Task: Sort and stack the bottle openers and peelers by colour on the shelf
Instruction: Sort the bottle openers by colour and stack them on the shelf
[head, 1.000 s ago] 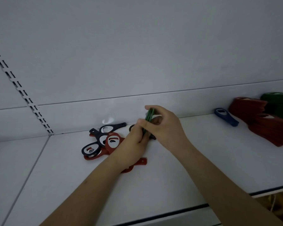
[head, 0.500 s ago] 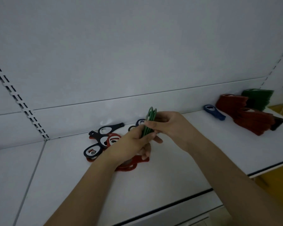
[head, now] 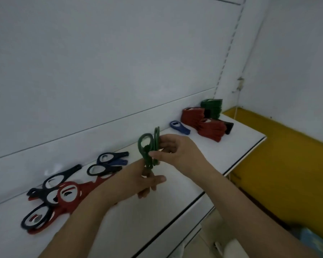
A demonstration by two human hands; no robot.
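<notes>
Green openers [head: 150, 148] held upright above shelf [head: 229, 151], gripped by both hands. Right hand [head: 177, 151] pinching the bunch near the middle, thumb and fingers curled round it. Left hand [head: 136, 181] curled round the lower handles. Loose pile [head: 63, 194] of red and dark blue openers lying on shelf at left. Blue opener [head: 179, 127], red stacks [head: 203, 121], green stack [head: 212, 107] at far right.
</notes>
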